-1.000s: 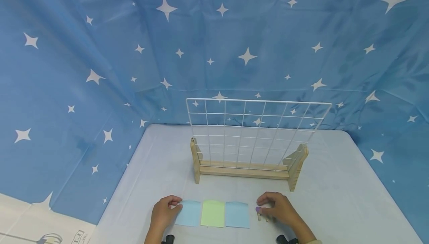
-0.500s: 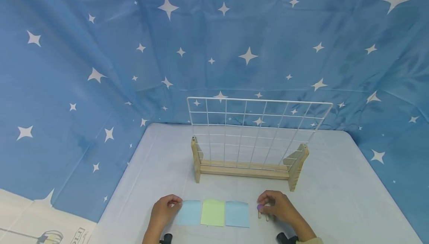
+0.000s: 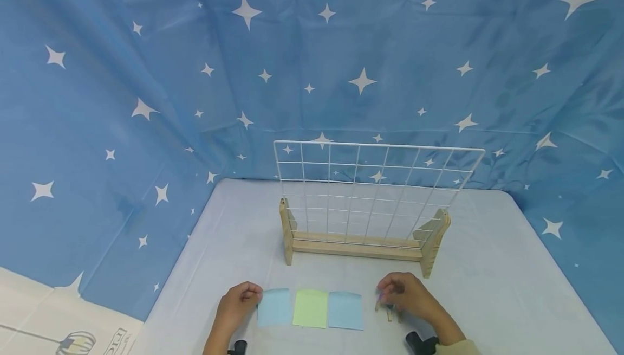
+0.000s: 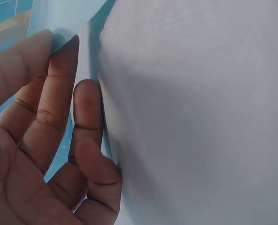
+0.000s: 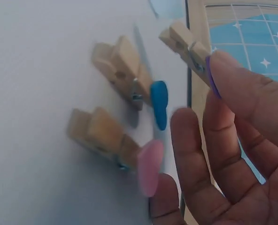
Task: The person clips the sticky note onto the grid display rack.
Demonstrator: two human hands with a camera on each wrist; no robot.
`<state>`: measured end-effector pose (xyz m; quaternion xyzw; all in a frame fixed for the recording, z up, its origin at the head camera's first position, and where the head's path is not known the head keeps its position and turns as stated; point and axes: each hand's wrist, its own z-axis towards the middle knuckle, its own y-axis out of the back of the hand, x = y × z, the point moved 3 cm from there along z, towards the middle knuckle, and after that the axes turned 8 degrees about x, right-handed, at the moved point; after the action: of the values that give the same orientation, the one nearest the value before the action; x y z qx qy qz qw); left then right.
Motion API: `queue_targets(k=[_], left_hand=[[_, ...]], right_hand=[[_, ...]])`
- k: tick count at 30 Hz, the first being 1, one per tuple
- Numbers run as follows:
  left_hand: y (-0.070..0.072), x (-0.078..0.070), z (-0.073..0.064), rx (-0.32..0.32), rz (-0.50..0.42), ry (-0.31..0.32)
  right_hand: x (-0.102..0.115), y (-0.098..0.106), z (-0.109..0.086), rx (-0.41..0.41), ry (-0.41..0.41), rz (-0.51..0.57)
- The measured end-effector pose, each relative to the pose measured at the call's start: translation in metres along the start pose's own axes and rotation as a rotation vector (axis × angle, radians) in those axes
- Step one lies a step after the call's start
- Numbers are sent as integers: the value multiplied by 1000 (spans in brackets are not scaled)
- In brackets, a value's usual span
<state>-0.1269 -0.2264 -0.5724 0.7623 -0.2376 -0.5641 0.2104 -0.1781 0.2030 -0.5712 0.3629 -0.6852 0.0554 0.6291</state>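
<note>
In the head view my left hand [image 3: 235,305] is at the left edge of a light blue sticky note [image 3: 274,308]. Its thumb and index finger pinch the note's edge, as the left wrist view shows. On the right, my other hand [image 3: 408,292] pinches a wooden clothespin [image 5: 188,49] by its purple decorated end between thumb and fingers. Below that hand lie two more wooden clothespins, one with a blue decoration [image 5: 159,104] and one with a pink decoration [image 5: 150,168]. The curled lower fingers of the right hand are close beside them.
A green sticky note [image 3: 310,309] and a second light blue note [image 3: 345,310] lie to the right of the pinched one. Behind them a white wire grid [image 3: 358,181] stands in a wooden base [image 3: 356,249] on the white-covered table [image 3: 487,301]. A blue star-patterned curtain [image 3: 312,46] hangs behind.
My right hand has risen slightly away with the purple-ended clothespin, showing more of the other clothespins. The left blue note has shifted slightly left, widening its gap to the green one.
</note>
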Motion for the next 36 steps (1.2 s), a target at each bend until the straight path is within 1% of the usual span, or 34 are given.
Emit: queue_targets(k=[2,6,10,16,23,25,32,36], left_hand=[[1,0,0,0,6,-4],[3,0,-2,1,-2,1],[4,0,-3,-1,-19,-2],[6,1,-1,8,-78,-12],[6,0,2,28,-176,18],[6,-1,2,27,-187,20],[10,-7,0,15,-198,9],[11,-10,0,17,-199,1]], right_hand=[[1,1,0,-9,2,25],[4,2,1,-36,35,57],[6,4,2,-56,75,53],[11,6,1,-101,108,-5],[17,9,0,-161,133,0],[18,10,-1,-172,136,5],[21,14,-3,-170,117,13],[27,17,-5,-166,136,12]])
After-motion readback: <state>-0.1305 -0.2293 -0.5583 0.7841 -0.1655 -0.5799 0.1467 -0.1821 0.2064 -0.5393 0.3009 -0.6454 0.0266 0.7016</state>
